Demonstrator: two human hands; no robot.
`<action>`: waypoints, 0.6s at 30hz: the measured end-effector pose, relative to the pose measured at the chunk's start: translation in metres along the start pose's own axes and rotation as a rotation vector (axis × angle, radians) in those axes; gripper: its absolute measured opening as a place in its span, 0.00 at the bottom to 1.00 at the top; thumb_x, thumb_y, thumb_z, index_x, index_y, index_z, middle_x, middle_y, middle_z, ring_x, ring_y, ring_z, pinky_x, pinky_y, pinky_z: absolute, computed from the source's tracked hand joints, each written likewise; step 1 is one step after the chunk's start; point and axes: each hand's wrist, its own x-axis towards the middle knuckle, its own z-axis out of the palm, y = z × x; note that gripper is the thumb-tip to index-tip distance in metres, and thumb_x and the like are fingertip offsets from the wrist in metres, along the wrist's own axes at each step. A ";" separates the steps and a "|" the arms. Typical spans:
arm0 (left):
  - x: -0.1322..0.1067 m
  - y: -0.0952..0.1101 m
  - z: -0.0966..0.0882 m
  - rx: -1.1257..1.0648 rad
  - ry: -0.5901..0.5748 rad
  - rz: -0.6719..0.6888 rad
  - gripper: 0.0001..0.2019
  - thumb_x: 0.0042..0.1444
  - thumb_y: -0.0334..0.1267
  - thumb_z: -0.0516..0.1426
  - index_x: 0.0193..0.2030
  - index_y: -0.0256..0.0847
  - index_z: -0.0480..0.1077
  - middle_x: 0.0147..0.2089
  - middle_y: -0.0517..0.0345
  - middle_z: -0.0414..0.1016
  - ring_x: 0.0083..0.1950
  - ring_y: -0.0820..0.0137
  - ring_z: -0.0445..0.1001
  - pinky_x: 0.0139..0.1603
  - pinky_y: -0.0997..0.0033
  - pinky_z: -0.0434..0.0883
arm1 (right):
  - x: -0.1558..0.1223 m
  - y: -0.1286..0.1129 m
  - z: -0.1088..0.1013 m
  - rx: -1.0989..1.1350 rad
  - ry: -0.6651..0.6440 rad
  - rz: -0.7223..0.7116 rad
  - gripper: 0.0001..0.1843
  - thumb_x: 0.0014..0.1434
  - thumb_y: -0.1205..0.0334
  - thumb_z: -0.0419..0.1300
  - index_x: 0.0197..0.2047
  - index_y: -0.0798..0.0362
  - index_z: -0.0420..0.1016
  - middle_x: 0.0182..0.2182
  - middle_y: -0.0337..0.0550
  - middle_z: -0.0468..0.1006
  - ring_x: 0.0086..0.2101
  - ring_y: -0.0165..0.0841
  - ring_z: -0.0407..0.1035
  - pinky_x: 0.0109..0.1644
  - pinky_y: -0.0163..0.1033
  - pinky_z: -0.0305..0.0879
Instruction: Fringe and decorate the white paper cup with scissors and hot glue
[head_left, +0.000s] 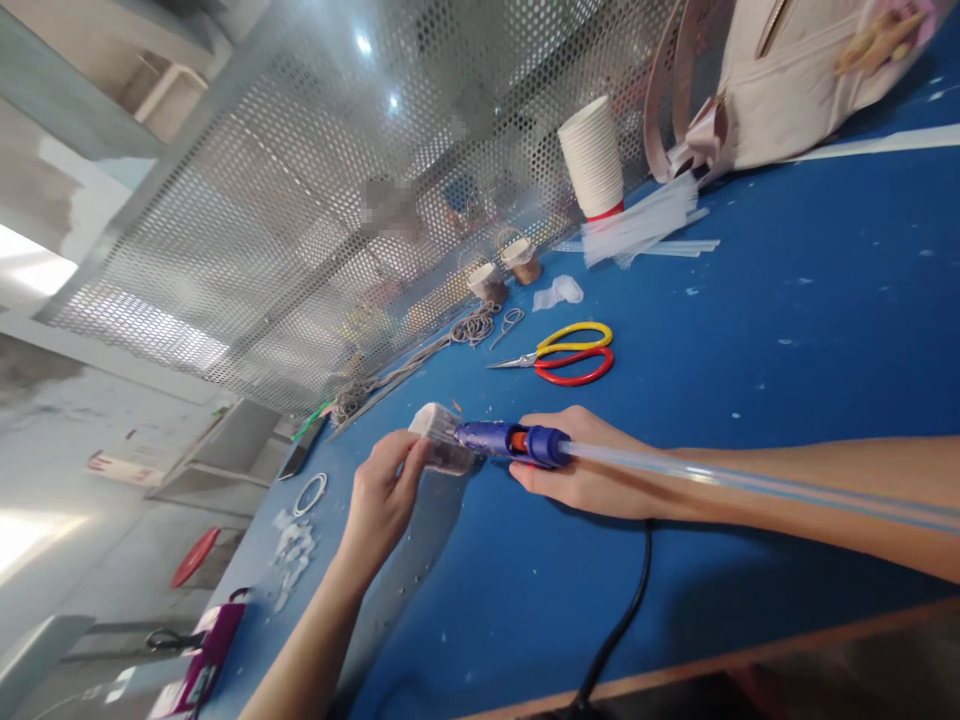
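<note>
My left hand (386, 490) pinches a small paper cup (437, 425) between thumb and fingers, its pale end tilted up. A greyish-brown band covers the lower part of the cup. My right hand (577, 465) is wrapped round a blue hot glue gun (487, 438), whose grip is hidden by the hand. A long clear glue stick (720, 475) runs from the back of the gun over my right forearm. The gun's nozzle is right by the cup's side; whether they touch, I cannot tell. Beyond the hands lie scissors (574, 355) with one yellow and one red handle.
A perforated metal screen (300, 220) borders the blue table (810, 370). Along it are two small cups (521, 260), grey cord (472, 328), stacked paper cups (592, 160), clear glue sticks (645, 225) and a beige bag (795, 90). A black cable (626, 620) crosses the near edge.
</note>
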 end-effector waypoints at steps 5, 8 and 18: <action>-0.004 0.007 -0.004 -0.179 0.053 -0.272 0.18 0.57 0.50 0.51 0.25 0.40 0.70 0.23 0.61 0.67 0.28 0.70 0.65 0.30 0.75 0.64 | -0.002 0.005 0.005 -0.096 -0.045 -0.183 0.04 0.51 0.67 0.60 0.30 0.53 0.67 0.25 0.37 0.71 0.24 0.28 0.61 0.31 0.33 0.55; -0.006 0.009 -0.002 -0.273 0.045 -0.334 0.19 0.56 0.51 0.52 0.23 0.40 0.67 0.23 0.62 0.64 0.28 0.71 0.63 0.30 0.75 0.63 | -0.002 0.008 0.006 -0.122 -0.065 -0.277 0.05 0.52 0.67 0.60 0.32 0.54 0.67 0.27 0.39 0.72 0.26 0.29 0.63 0.32 0.33 0.56; -0.012 0.009 0.005 -0.420 -0.002 -0.364 0.21 0.57 0.55 0.52 0.23 0.40 0.65 0.23 0.63 0.61 0.29 0.71 0.59 0.31 0.74 0.61 | -0.001 0.012 0.008 -0.158 -0.072 -0.268 0.05 0.52 0.68 0.59 0.32 0.52 0.66 0.26 0.39 0.73 0.25 0.29 0.64 0.31 0.33 0.58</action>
